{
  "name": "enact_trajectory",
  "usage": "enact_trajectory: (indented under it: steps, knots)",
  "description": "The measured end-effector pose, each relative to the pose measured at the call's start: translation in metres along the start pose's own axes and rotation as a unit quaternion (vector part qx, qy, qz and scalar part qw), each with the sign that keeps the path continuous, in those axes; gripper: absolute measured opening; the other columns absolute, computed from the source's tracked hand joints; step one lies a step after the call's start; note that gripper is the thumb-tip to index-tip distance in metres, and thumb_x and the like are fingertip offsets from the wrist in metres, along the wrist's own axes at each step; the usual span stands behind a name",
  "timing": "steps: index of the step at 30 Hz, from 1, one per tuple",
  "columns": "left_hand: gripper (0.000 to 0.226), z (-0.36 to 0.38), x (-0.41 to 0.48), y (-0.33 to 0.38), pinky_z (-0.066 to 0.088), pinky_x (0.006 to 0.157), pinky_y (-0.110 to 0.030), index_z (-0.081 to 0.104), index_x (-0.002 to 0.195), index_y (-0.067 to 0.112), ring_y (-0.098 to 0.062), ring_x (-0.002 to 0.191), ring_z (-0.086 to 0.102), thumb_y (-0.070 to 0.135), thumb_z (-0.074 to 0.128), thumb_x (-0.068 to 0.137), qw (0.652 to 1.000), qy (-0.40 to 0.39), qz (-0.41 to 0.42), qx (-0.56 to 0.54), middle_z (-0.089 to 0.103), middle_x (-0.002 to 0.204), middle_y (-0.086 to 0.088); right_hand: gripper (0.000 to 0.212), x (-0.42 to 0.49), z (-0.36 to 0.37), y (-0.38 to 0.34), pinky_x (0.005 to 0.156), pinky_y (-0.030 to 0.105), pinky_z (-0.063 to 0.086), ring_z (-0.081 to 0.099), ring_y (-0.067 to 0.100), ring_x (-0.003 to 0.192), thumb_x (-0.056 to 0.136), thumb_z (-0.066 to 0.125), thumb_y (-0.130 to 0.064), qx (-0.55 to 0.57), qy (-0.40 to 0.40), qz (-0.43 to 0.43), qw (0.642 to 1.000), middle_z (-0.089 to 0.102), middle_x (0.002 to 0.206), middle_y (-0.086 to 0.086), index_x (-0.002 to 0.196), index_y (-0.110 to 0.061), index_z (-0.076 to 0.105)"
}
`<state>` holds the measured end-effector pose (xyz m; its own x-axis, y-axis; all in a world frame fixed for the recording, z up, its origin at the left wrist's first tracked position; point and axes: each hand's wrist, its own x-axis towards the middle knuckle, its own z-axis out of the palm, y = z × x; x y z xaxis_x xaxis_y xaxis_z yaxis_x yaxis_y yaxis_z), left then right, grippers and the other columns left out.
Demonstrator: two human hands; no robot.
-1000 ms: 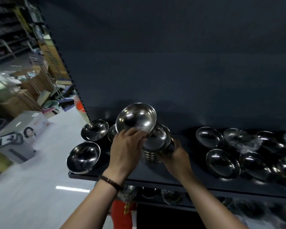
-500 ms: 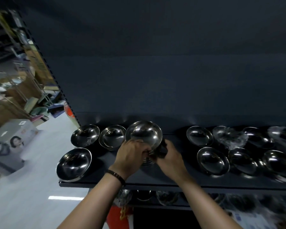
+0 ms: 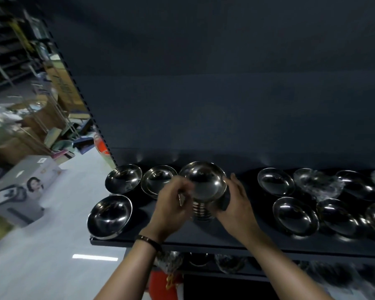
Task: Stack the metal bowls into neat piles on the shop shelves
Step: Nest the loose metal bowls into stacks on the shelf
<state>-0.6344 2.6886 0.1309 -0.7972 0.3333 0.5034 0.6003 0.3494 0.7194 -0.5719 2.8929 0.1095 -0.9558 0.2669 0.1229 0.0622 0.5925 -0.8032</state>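
Steel bowl stack (image 3: 203, 185) stands on shelf (image 3: 204, 237), single bowls (image 3: 109, 215) flanking. Right hand (image 3: 236, 205) lies flat against it; left hand (image 3: 171, 206) blurred, grip unclear.

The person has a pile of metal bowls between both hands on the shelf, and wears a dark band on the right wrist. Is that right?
Not quite. As the head view shows, the dark band is on the left wrist, below the left hand; the right wrist is bare. The pile of metal bowls does stand between both hands on the shelf.
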Motion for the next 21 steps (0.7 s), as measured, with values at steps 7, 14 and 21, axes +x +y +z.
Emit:
enact_trajectory:
  steps: [7,14,21]
  knots:
    - [0.028,-0.033,-0.008,-0.089,0.058,0.076,-0.035,0.068,0.104,0.019,-0.022,0.088,0.069,0.002,0.074,0.082,0.979,0.005,-0.14,0.15,0.067,0.106,-0.002,0.083,0.001,0.011,-0.005,0.118,0.024,0.026,0.018,0.008,0.158,0.077,0.086,-0.054,-0.023,-0.012,0.015,1.0,0.009,0.174,-0.014,0.148,-0.031,0.049]
    - [0.026,-0.035,0.012,-0.168,0.059,0.077,-0.045,0.071,0.098,0.022,-0.038,0.093,0.068,0.034,0.054,0.083,0.934,-0.131,-0.174,0.284,0.072,0.108,-0.007,0.079,0.003,0.005,-0.008,0.114,0.017,0.024,0.027,-0.001,0.151,0.073,0.092,-0.049,-0.034,-0.011,0.018,0.999,0.017,0.172,-0.018,0.143,-0.036,0.058]
    - [0.027,-0.028,0.023,-0.159,0.06,0.078,-0.044,0.072,0.112,0.026,-0.034,0.102,0.071,0.032,0.057,0.09,0.921,-0.185,-0.182,0.289,0.075,0.112,-0.004,0.072,0.011,-0.002,-0.009,0.113,0.019,0.029,0.034,0.004,0.151,0.07,0.092,-0.052,-0.057,-0.028,0.029,0.998,0.021,0.171,-0.019,0.134,-0.041,0.061]
